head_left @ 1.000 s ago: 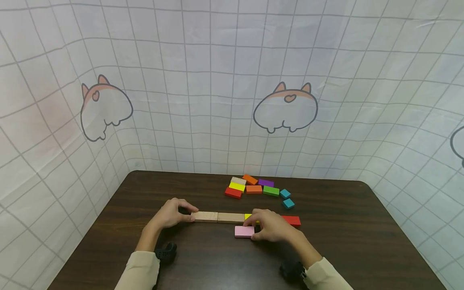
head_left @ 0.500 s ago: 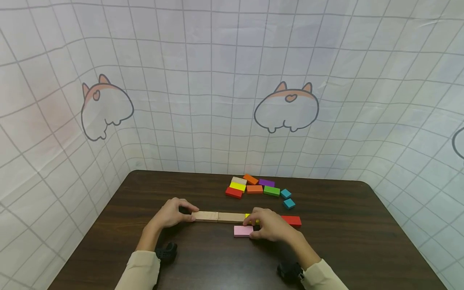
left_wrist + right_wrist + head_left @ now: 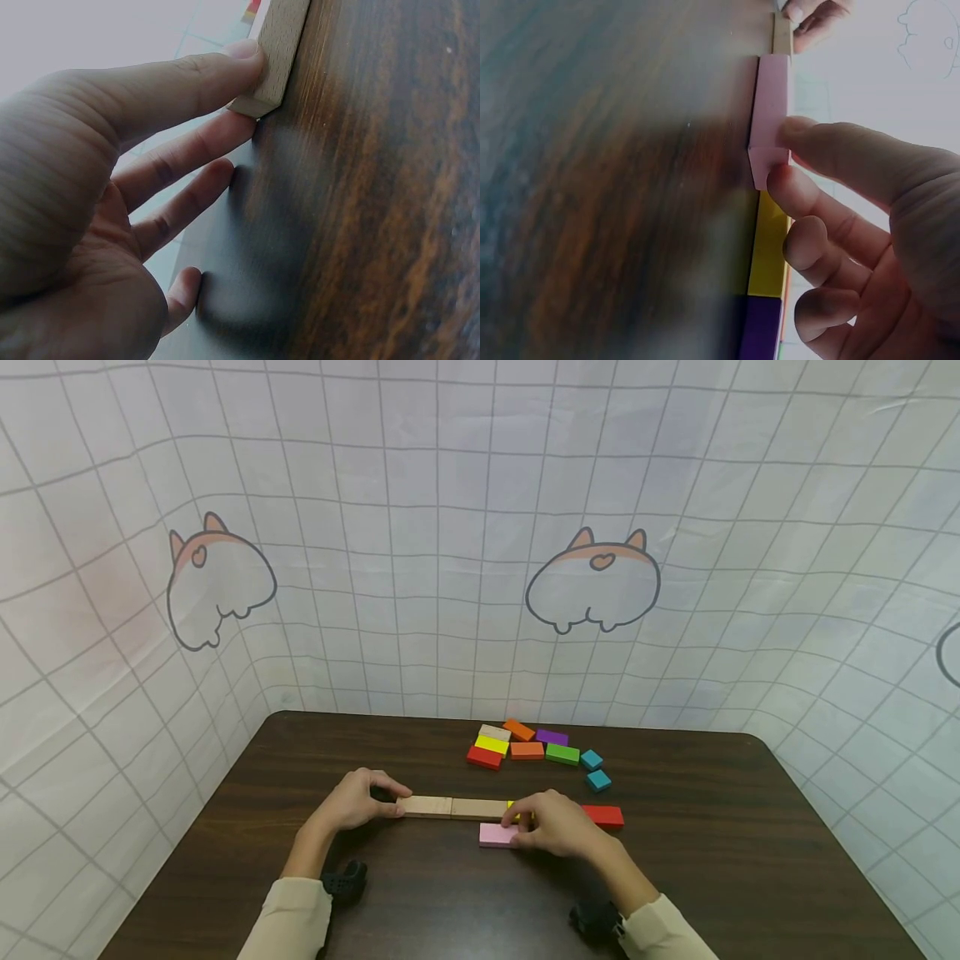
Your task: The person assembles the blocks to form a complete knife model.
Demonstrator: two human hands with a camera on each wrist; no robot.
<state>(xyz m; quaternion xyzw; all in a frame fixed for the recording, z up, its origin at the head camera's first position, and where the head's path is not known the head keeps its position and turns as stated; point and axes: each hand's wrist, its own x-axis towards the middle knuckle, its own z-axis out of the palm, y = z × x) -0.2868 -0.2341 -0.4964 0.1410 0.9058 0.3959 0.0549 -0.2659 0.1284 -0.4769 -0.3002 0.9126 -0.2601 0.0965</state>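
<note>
A row of blocks lies end to end across the table. Its left part is two plain wooden blocks [image 3: 425,807], with a red block [image 3: 603,816] at the right end. Between them, the right wrist view shows a yellow block [image 3: 768,247] and a purple block [image 3: 760,328], mostly covered by the right hand in the head view. My left hand [image 3: 354,803] pinches the row's left end between thumb and index finger. My right hand [image 3: 561,828] grips the right end of a pink block [image 3: 496,836], which lies in front of the row, close alongside it.
Behind the row lie loose blocks: a red one [image 3: 484,757], a yellow one [image 3: 492,745], a plain one, two orange ones [image 3: 527,751], a purple one, a green one [image 3: 562,754] and two small blue ones [image 3: 598,781]. A grid-patterned cloth [image 3: 420,568] stands behind the dark table [image 3: 450,893].
The right hand has slid the pink block a little to the left and slightly closer to the row. My left hand has stayed at the row's left end.
</note>
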